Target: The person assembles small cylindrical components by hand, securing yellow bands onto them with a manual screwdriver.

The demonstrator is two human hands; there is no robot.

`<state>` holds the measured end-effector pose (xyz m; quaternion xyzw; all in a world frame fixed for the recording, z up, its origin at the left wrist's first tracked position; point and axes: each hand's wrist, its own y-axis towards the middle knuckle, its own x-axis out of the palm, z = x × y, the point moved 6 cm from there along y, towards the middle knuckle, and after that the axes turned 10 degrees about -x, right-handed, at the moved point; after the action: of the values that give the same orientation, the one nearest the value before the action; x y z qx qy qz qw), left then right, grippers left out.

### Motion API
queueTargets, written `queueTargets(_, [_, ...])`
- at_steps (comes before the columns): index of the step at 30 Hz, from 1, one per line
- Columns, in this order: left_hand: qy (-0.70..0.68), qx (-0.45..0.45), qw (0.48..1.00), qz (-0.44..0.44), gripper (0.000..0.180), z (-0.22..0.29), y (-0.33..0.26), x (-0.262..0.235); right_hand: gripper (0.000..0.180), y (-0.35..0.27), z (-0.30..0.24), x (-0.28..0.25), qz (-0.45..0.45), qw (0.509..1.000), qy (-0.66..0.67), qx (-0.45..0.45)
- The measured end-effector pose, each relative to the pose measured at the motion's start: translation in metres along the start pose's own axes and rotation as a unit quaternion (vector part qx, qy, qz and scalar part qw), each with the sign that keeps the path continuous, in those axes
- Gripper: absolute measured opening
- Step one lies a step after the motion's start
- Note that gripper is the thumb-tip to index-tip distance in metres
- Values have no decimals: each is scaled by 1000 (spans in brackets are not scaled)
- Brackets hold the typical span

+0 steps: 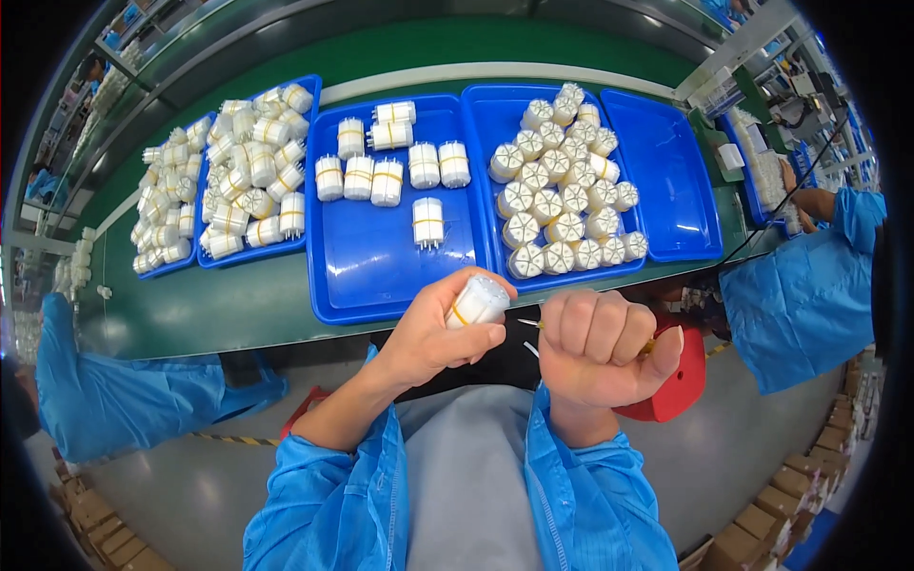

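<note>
My left hand is closed around a white cylindrical part with a yellow band round it. The part is tilted, its pale round end facing up and right. Just to the right, my right hand makes a fist around a thin pointed tool. The tool's metal tip points left toward the part without touching it; a bit of yellow shows at the fist's other side, and the rest is hidden. In front of my hands is a blue tray with several banded white cylinders, most standing pins-down.
Right of it, a blue tray holds many cylinders with star-patterned ends up. Farther right stands another blue tray. Heaped trays fill the left. All rest on a green bench. People in blue sit at both sides; a red stool is at right.
</note>
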<state>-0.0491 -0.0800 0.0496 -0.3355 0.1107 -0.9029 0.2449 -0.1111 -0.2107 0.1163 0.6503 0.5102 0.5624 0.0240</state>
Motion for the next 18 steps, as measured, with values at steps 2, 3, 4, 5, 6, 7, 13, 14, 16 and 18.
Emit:
queueTargets(2, [4, -7, 1000, 1, 37, -6, -1, -1, 55, 1, 10, 3, -8, 1000, 5, 8])
queueTargets(3, [14, -11, 1000, 0, 36, -8, -1, -1, 55, 1, 13, 4, -19, 1000, 12, 11])
queueTargets(4, [19, -16, 1000, 2, 33, -8, -3, -1, 54, 0, 17, 2, -16, 1000, 12, 17])
queueTargets(5, [16, -18, 1000, 3, 33, -9, -4, -1, 54, -2, 19, 1, -14, 1000, 11, 21])
queueTargets(6, [25, -14, 1000, 7, 33, -9, -5, -1, 54, -3, 22, 0, -17, 999, 20, 29])
queueTargets(7, [34, -11, 999, 10, 32, -9, -6, -1, 54, -4, 24, 0, -21, 999, 29, 37])
queueTargets(13, [101, -15, 995, 13, 28, -13, -4, -5, 55, -7, 31, 0, -34, 993, 36, 109])
queueTargets(14, [99, -17, 995, 13, 28, -15, -4, -6, 55, -7, 32, -3, -32, 993, 36, 110])
queueTargets(16, [111, -22, 993, 44, 27, -17, -2, -11, 55, -11, 40, -14, 6, 988, 49, 149])
queueTargets(18, [88, -37, 994, 44, 28, -18, -3, -10, 54, -10, 38, -14, 11, 989, 48, 136])
